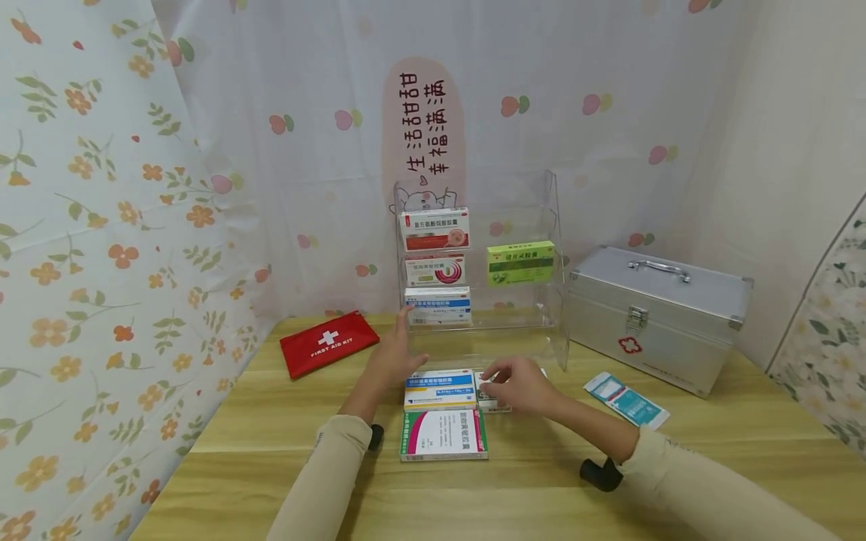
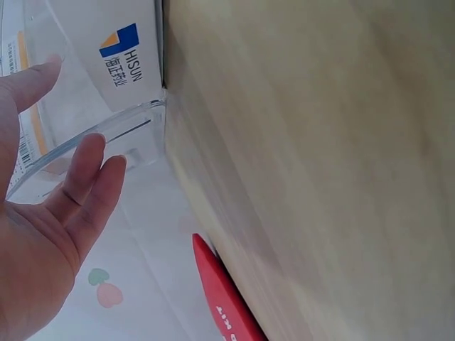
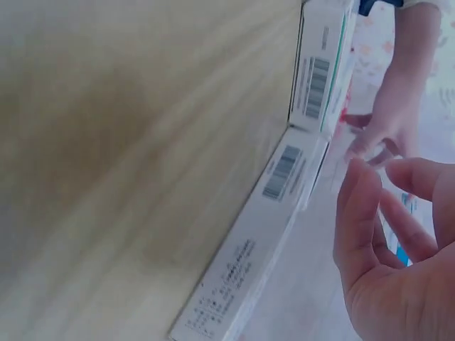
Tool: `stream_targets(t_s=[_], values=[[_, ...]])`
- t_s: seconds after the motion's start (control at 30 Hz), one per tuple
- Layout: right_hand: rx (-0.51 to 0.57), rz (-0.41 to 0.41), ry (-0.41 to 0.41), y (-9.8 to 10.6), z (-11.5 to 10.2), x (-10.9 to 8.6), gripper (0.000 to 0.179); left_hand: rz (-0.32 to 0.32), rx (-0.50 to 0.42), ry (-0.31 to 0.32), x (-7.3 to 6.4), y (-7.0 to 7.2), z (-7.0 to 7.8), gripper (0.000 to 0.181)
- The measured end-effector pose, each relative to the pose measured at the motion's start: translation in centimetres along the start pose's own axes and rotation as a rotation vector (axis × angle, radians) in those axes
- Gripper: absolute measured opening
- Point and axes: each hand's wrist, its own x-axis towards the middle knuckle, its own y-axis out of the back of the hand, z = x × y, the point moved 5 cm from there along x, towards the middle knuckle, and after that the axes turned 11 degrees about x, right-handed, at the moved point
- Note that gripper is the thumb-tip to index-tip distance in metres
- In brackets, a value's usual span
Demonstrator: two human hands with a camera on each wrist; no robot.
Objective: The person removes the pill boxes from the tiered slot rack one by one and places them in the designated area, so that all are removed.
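My left hand (image 1: pixel 399 357) is at the left side of a clear acrylic rack (image 1: pixel 560 300), fingers spread. Its fingertips are near a blue-and-white medicine box (image 1: pixel 438 308) on the rack's lower shelf; contact cannot be told. In the left wrist view, the left hand (image 2: pixel 50 227) shows nothing in its grasp. My right hand (image 1: pixel 521 387) hovers with loosely bent fingers over a white medicine box (image 1: pixel 497 406), partly hiding it. The right wrist view shows this hand (image 3: pixel 398 263) holding nothing. Beside it lie another blue-and-white box (image 1: pixel 440 389) and a green-edged white box (image 1: pixel 444 436).
Higher on the rack stand a red-and-white box (image 1: pixel 435 230), a white box with red rings (image 1: pixel 435 270) and a green box (image 1: pixel 520 263). A red first aid pouch (image 1: pixel 329 344) lies left. To the right are a teal-and-white packet (image 1: pixel 627 400) and a silver case (image 1: pixel 659 315).
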Motion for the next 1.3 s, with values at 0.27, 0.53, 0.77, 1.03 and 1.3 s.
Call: stream_targets(t_s=[0.27,0.53,0.77,1.03,1.3], values=[[-0.018,0.065,0.037,1.2,-0.9,1.4,0.018,-0.001,-0.021,0.000,0.0,0.2,0.3,0.107],[-0.006,0.156,0.138,1.7,-2.6,3.1,0.020,0.002,-0.025,0.000,0.0,0.0,0.1,0.108],[-0.060,0.248,0.237,2.2,-3.3,4.8,0.030,0.007,-0.016,-0.007,0.0,-0.2,0.0,0.108],[-0.071,0.254,0.275,2.3,-3.0,6.1,0.032,0.005,-0.009,-0.008,0.0,-0.2,-0.1,0.108],[-0.145,0.253,0.290,2.1,-3.8,7.6,0.032,0.006,-0.027,-0.009,0.0,-0.1,-0.3,0.108]])
